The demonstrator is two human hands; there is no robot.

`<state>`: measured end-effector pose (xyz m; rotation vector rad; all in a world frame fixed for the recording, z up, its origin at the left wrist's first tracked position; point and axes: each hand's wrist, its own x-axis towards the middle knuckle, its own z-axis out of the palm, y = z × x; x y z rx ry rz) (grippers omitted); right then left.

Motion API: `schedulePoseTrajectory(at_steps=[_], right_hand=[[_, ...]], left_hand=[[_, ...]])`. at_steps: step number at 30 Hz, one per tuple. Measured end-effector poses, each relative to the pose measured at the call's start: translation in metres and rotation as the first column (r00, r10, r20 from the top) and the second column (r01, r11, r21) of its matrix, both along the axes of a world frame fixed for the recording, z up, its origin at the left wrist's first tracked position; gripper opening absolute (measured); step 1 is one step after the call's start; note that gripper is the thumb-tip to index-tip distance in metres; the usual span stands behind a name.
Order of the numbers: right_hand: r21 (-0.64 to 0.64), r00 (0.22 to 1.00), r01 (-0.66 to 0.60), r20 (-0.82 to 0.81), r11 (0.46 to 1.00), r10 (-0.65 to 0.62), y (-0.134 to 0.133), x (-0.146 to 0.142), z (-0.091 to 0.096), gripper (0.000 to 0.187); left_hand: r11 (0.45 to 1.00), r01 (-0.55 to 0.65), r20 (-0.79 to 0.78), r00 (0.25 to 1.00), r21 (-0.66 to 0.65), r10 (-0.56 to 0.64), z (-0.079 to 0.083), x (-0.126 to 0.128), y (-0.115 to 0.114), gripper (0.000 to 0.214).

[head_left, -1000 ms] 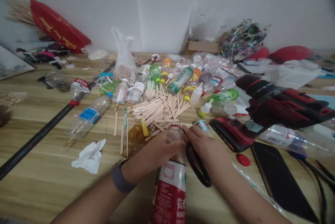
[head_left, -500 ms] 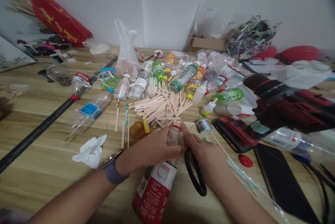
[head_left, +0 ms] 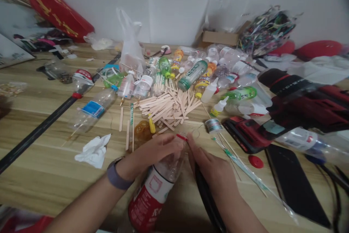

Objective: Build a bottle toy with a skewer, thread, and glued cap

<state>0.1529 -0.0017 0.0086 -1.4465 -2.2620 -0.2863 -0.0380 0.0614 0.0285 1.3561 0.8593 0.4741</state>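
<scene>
A clear plastic bottle with a red label (head_left: pixel 152 193) lies tilted on the wooden table (head_left: pixel 40 175), its neck pointing away from me. My left hand (head_left: pixel 152 152) is closed round the bottle's upper part, just below the neck. Right beside it, my right hand (head_left: pixel 211 169) is closed on black-handled scissors (head_left: pixel 208 200), whose handle runs back toward me under the wrist. The blades are hidden behind my fingers, close to the bottle's neck.
A heap of wooden craft sticks (head_left: pixel 169 107) and several small bottles (head_left: pixel 192 75) lie beyond my hands. A red and black power drill (head_left: pixel 297 105), a dark phone (head_left: pixel 294 184), a thread spool (head_left: pixel 213 125), a red cap (head_left: pixel 255 161), a crumpled tissue (head_left: pixel 92 152) and a black rod (head_left: pixel 40 131) surround them.
The bottle has tipped from upright toward the left, its base swinging lower left. Both hands stayed at its neck, and the scissors' handle turned more toward me.
</scene>
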Motion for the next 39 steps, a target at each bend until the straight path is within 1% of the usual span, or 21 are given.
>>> schedulePoseTrajectory(at_steps=[1,2,4,7,9,11,13,15,19,21,23,26,30,35,37,39], right_hand=[[-0.007,1.0,0.001,-0.009,1.0,-0.001,-0.002,-0.001,-0.001,0.065],[-0.013,1.0,0.001,-0.017,1.0,-0.002,-0.005,-0.002,-0.002,0.06],[-0.024,0.999,0.011,-0.037,1.0,-0.012,-0.01,-0.004,-0.005,0.05],[-0.026,0.996,0.057,-0.069,0.998,-0.059,-0.016,-0.006,-0.009,0.038],[-0.019,0.992,0.076,-0.1,0.997,-0.078,-0.02,-0.01,-0.008,0.027],[-0.012,0.991,0.056,-0.122,0.998,-0.057,-0.022,-0.013,-0.004,0.018],[-0.033,0.992,0.048,-0.113,0.998,-0.051,-0.024,-0.016,0.001,0.02],[-0.09,0.997,0.036,-0.071,0.995,-0.042,-0.024,-0.016,0.006,0.026],[-0.254,1.0,0.014,-0.009,0.967,-0.017,-0.023,-0.014,0.009,0.033],[-0.332,1.0,0.031,0.006,0.943,-0.031,-0.02,-0.014,0.008,0.036],[-0.367,0.999,0.047,0.024,0.929,-0.041,-0.018,-0.016,0.006,0.035],[-0.299,0.998,0.058,0.047,0.952,-0.046,-0.015,-0.019,0.003,0.029],[-0.197,0.994,0.1,0.065,0.975,-0.089,-0.013,-0.022,0.003,0.028],[-0.125,0.993,0.121,0.005,0.985,-0.121,-0.007,-0.02,-0.002,0.026],[-0.145,0.991,0.117,-0.047,0.982,-0.125,-0.005,-0.016,-0.008,0.024],[-0.219,0.989,0.095,-0.092,0.971,-0.117,-0.004,-0.011,-0.013,0.021]], left_hand=[[0.997,-0.013,0.025,1.0,-0.081,0.015,-0.002,0.001,-0.002,0.033],[0.991,-0.018,0.041,0.999,-0.132,0.024,-0.003,0.001,-0.003,0.032],[0.984,-0.016,0.044,0.999,-0.175,0.024,-0.002,0.001,-0.005,0.028],[0.989,0.003,-0.043,0.999,-0.148,-0.01,0.003,0.0,-0.007,0.027],[0.995,0.045,-0.119,0.991,-0.088,-0.056,0.006,-0.001,-0.008,0.03],[0.995,0.094,-0.179,0.979,-0.017,-0.096,0.008,-0.002,-0.009,0.029],[0.99,0.139,-0.215,0.968,0.036,-0.128,0.009,-0.002,-0.012,0.021],[0.987,0.141,-0.241,0.963,0.079,-0.118,0.01,-0.003,-0.014,0.015],[0.985,0.094,-0.275,0.96,0.145,-0.051,0.005,-0.003,-0.017,0.023],[0.983,0.11,-0.301,0.952,0.15,-0.061,0.001,-0.002,-0.016,0.025],[0.981,0.124,-0.322,0.944,0.146,-0.071,0.0,0.0,-0.015,0.026],[0.982,0.118,-0.328,0.943,0.149,-0.064,0.003,0.002,-0.015,0.024],[0.98,0.094,-0.313,0.949,0.176,-0.034,0.009,0.005,-0.018,0.024],[0.972,0.099,-0.258,0.965,0.212,-0.042,0.005,0.009,-0.018,0.019],[0.973,0.078,-0.234,0.972,0.217,-0.026,0.003,0.01,-0.017,0.019],[0.973,0.06,-0.216,0.976,0.223,-0.011,0.003,0.012,-0.017,0.021]])
